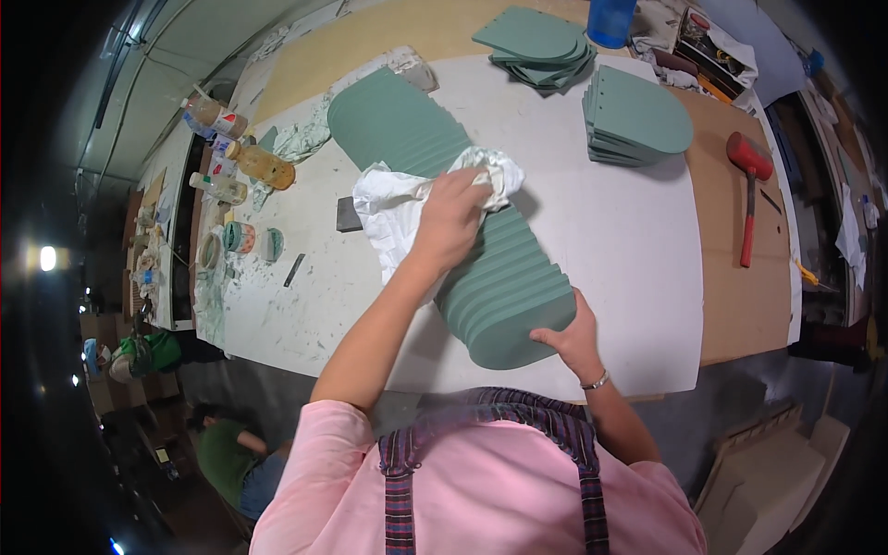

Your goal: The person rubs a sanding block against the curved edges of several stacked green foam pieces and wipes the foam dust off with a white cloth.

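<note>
A long row of green round-ended panels (504, 268) lies fanned out, overlapping like steps, slantwise across the white-covered table (638, 305). My left hand (451, 217) is closed on a white cloth (384, 213) and presses it on the middle of the row; part of the cloth hangs over the row's left side. At the near end, my right hand (573, 340) grips the edge of the nearest panel (518, 328), thumb on top, fingers around the right side and partly hidden.
Two stacks of similar panels, one far (536, 46) and one at right (638, 116), stand beyond the row. A red mallet (749, 166) lies on brown board. Bottles (264, 165), a dark block (349, 215) and a small dark strip (294, 270) are at left. A person (231, 462) bends at lower left.
</note>
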Demonstrator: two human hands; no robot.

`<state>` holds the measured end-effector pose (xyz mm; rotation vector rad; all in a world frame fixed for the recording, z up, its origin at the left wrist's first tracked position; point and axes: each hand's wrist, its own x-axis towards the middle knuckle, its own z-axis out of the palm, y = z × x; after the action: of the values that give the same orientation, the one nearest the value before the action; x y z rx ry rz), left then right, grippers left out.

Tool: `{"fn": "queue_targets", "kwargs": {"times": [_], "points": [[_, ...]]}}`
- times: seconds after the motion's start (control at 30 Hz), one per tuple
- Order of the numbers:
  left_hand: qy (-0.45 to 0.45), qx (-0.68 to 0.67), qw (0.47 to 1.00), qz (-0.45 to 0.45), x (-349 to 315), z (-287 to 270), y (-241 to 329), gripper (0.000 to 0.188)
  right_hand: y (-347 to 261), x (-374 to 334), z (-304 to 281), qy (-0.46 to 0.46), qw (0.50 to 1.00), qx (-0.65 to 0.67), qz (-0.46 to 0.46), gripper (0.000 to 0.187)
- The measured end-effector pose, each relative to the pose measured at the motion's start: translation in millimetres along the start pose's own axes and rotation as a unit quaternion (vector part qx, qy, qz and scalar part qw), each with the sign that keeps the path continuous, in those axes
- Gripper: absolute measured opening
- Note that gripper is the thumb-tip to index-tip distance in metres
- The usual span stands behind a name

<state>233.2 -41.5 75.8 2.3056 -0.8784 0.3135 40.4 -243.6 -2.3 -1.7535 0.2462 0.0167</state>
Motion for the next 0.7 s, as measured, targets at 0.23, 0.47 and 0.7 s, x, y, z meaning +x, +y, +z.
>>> {"fn": "queue_targets", "kwargs": {"times": [0.23,0.47,0.7], "points": [[-0.063,-0.011,0.984,-0.167,-31.0,-69.7,-39.8,0.035,-20.0,7.4,-4.5,-0.027,0.999,-0.007,-0.027,0.090],[-0.045,0.122,0.991,-0.024,27.3,-35.7,-14.4,0.037,-17.2,4.0,8.6,-0.022,0.999,0.018,-0.016,0.095],[-0.089,0.174,0.978,-0.075,14.7,-46.5,-32.4,0.030,-16.0,6.7,11.4,-0.004,0.999,0.049,-0.008,0.095]]}}
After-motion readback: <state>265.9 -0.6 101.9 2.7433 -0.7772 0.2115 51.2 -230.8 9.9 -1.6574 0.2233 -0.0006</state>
